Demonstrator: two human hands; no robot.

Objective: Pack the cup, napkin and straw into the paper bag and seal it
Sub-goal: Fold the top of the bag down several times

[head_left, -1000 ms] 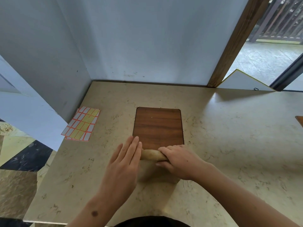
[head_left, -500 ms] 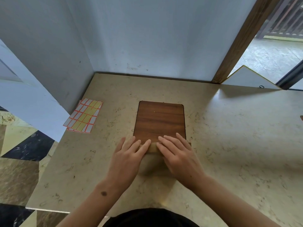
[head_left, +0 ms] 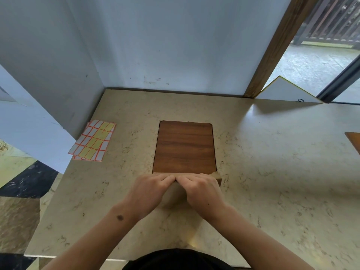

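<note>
The brown paper bag [head_left: 173, 195] stands on the marble table [head_left: 272, 182] just in front of me, its top folded over along the near edge of a wooden board [head_left: 184, 147]. My left hand [head_left: 150, 190] and my right hand [head_left: 202, 190] lie side by side on the folded top, fingers curled over the fold and fingertips meeting in the middle. Both press the fold down. The cup, napkin and straw are not visible.
A sheet of white and yellow stickers with orange borders [head_left: 93, 140] lies at the table's left edge by the wall. White walls close off the back and left. A white board [head_left: 282, 92] leans at the back right, and a wooden corner [head_left: 353, 141] shows at the far right.
The bag's rolled top went from a loose roll under my hands to a flat fold. My fingers, spread flat half a second ago, have curled over the fold with the fingertips together.
</note>
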